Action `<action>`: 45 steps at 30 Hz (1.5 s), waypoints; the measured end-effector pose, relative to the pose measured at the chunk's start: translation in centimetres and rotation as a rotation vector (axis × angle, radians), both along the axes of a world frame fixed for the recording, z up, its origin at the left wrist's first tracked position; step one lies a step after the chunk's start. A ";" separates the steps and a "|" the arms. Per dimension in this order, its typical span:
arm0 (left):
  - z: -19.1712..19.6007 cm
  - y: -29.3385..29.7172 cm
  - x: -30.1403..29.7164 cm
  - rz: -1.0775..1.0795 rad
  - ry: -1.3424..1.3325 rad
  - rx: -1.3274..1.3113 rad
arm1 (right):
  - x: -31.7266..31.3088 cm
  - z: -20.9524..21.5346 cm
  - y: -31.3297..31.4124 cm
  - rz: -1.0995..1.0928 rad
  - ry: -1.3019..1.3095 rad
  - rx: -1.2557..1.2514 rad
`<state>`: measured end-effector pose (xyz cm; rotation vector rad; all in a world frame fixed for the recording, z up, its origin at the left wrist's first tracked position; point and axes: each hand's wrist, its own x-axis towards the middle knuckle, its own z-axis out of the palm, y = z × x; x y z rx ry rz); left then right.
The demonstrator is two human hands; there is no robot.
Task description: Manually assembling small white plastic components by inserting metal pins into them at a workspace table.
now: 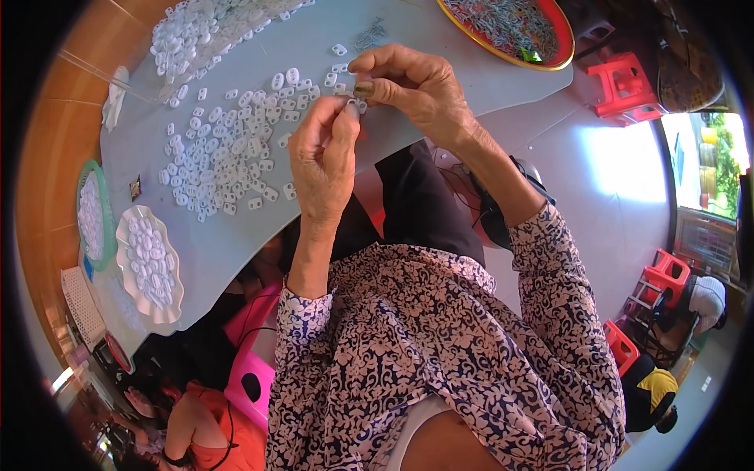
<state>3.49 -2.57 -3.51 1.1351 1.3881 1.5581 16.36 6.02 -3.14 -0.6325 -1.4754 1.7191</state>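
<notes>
My left hand [323, 157] is closed in a pinch, thumb against forefinger, around a small white plastic piece [360, 104] that shows only in part at the fingertips. Right beside it, the thumb and forefinger of my right hand [416, 90] are also pinched; whatever they hold is hidden or too small to name. Both hands are over the near edge of the grey table [259, 251]. A spread of small white oval plastic pieces [228, 149] with holes lies left of my hands, and a few lie just beyond the fingertips.
A larger white heap [188, 39] lies at the far left. A red tray [567, 39] of small metal parts stands at the far right, near some loose metal parts [369, 33]. Leftward are a scalloped dish [179, 294] and a green basket [106, 177]. Other people [208, 424] sit nearby.
</notes>
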 end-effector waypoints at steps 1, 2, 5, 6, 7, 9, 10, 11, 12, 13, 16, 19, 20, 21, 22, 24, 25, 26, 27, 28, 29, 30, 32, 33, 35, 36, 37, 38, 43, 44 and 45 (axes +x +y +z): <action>0.1 0.0 0.0 0.001 -0.002 -0.001 | 0.0 0.1 -0.1 -0.004 0.004 -0.001; 0.2 0.0 0.1 0.002 -0.005 0.003 | 0.0 0.1 -0.1 -0.008 0.009 -0.002; 0.2 0.0 0.1 0.012 0.016 0.015 | -0.1 -0.2 0.0 0.002 0.001 0.040; 0.1 0.0 0.1 0.019 0.040 0.024 | -0.1 -0.1 0.0 0.003 0.000 0.040; 0.2 0.0 0.1 0.020 0.039 0.023 | -0.1 -0.1 -0.1 0.010 0.003 0.035; 0.3 0.0 0.1 0.014 0.014 0.022 | -0.1 0.0 -0.1 0.019 0.005 0.030; 0.2 0.0 0.1 0.016 0.013 0.022 | -0.1 0.1 -0.1 0.025 0.020 0.022; 0.1 0.0 0.0 0.008 0.002 0.023 | -0.1 0.1 -0.2 0.030 0.036 0.013; 0.0 0.0 0.0 0.001 -0.008 0.024 | 0.0 0.0 -0.2 0.030 0.035 0.012; 0.0 0.0 0.1 0.001 -0.009 0.024 | 0.0 0.0 -0.1 0.021 0.018 0.032; 0.2 -0.2 0.2 0.034 0.038 0.036 | -0.1 0.2 -0.3 0.006 -0.049 0.074; 0.0 -0.1 0.1 0.028 -0.015 0.021 | 0.1 0.4 -0.1 0.009 -0.128 0.106; -0.2 0.0 0.0 0.000 -0.021 0.034 | 0.2 0.5 0.0 0.024 -0.154 0.113; -0.3 0.1 -0.1 -0.029 -0.027 0.046 | 0.3 0.7 0.1 0.023 -0.157 0.114; -0.2 0.1 -0.1 -0.030 -0.030 0.047 | 0.5 0.9 0.3 0.061 -0.157 0.115; 0.3 -0.1 -0.1 -0.053 -0.032 0.009 | 0.5 1.0 0.3 0.103 -0.156 0.114; 0.2 -0.1 -0.1 -0.052 -0.033 0.009 | 0.5 0.9 0.2 0.090 -0.175 0.149; 0.0 -0.1 -0.3 -0.078 -0.061 0.015 | 0.4 0.9 0.2 0.078 -0.195 0.185; -0.1 -0.1 -0.3 -0.104 -0.090 0.020 | 0.5 0.9 0.2 0.078 -0.198 0.185; -0.1 -0.1 -0.3 -0.103 -0.092 0.019 | 0.5 1.0 0.2 0.075 -0.210 0.201; -0.1 -0.1 -0.3 -0.109 -0.099 0.006 | 0.5 1.0 0.1 0.070 -0.223 0.216; -0.1 -0.1 -0.3 -0.115 -0.106 -0.008 | 0.6 1.1 0.1 0.071 -0.226 0.213; 0.0 -0.2 -0.3 -0.103 -0.048 0.015 | 0.6 1.4 0.0 0.075 -0.224 0.180; 0.0 -0.3 -0.3 -0.092 0.014 0.041 | 0.6 1.3 0.1 0.077 -0.227 0.178; -0.9 0.1 0.1 -0.003 0.189 0.152 | 0.4 1.0 0.3 0.037 -0.304 0.258; -1.3 0.3 0.2 0.086 0.368 0.264 | 0.4 0.8 0.3 0.038 -0.307 0.260; -1.6 0.1 0.3 0.087 0.369 0.245 | 0.5 0.6 0.3 0.030 -0.335 0.277; -1.2 0.0 0.3 0.090 0.373 0.246 | 0.5 0.5 0.3 0.023 -0.355 0.294; -0.3 -0.2 -0.3 0.005 0.029 0.055 | 0.2 1.0 0.6 0.030 -0.346 0.182; -0.3 -0.2 -0.2 0.009 0.000 0.078 | 0.2 0.8 0.5 0.016 -0.316 0.177; -0.4 -0.2 -0.2 0.008 -0.001 0.080 | 0.1 0.9 0.4 0.014 -0.317 0.178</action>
